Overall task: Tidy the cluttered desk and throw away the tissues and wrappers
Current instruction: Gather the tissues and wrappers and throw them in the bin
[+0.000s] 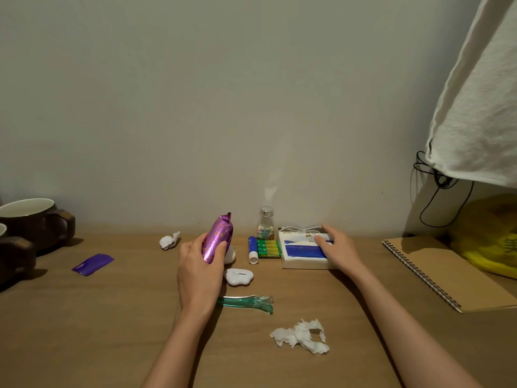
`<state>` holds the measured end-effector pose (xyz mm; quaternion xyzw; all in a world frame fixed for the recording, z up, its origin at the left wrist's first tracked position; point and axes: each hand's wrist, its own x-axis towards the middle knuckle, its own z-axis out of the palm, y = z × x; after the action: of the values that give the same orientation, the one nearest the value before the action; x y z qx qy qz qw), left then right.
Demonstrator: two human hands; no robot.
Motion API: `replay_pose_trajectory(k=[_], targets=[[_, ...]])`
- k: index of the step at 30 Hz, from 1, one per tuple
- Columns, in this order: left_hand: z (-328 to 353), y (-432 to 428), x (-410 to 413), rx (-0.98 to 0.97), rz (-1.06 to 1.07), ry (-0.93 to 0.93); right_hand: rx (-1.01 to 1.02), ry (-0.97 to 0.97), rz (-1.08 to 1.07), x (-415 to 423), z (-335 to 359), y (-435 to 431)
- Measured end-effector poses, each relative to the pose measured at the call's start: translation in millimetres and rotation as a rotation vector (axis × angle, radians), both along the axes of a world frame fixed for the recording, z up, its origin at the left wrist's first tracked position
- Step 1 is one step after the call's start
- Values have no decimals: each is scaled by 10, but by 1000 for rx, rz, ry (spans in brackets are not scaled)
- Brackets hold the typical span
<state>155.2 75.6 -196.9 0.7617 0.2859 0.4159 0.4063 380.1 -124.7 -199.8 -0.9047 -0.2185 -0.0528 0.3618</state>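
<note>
My left hand (200, 271) holds a shiny purple snack wrapper (217, 238) upright above the middle of the wooden desk (112, 317). My right hand (337, 249) grips the right end of a white and blue tissue pack (303, 252) lying near the wall. A crumpled white tissue (300, 336) lies at the front, between my forearms. A smaller crumpled tissue (169, 240) rests near the wall, left of the wrapper. A flat purple wrapper (93, 264) lies at the left.
Two dark brown mugs (30, 225) stand at the far left. A glue stick (252, 250), green batteries (268, 248), a small glass bottle (265, 223), a white clip-like gadget (238, 276) and a green hair clip (247, 302) sit mid-desk. A spiral notebook (447, 273) and yellow bag (489, 233) are right.
</note>
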Motion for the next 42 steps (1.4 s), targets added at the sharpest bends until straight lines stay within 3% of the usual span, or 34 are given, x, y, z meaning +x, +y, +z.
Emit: replay_pose_trajectory(k=[4, 7, 9, 15, 22, 26, 28, 31, 34, 42], targets=[[27, -23, -20, -14, -14, -8, -41, -19, -8, -60, 19, 2], [48, -26, -20, -21, -19, -22, -38, -231, -58, -217, 181, 66], [69, -37, -15, -45, -35, -49, 69, -291, 21, -441, 388, 190], [161, -293, 43, -79, -139, -105, 317, 165, 389, -1292, 659, 715], [197, -526, 35, -84, -219, -151, 633, 486, 314, -1363, 627, 679], [206, -646, 61, 6, -402, -106, 734, 492, 254, -1229, 681, 465], [143, -635, 81, 130, -359, -43, 760, 491, 177, -1063, 746, 296], [8, -528, 101, 325, -200, 99, 660, 328, 13, -735, 742, -49], [-71, -422, 142, 372, -130, 222, 446, 77, -194, -422, 568, -384], [-78, -378, 333, 474, -137, 451, 287, 36, -289, 1, 131, -503]])
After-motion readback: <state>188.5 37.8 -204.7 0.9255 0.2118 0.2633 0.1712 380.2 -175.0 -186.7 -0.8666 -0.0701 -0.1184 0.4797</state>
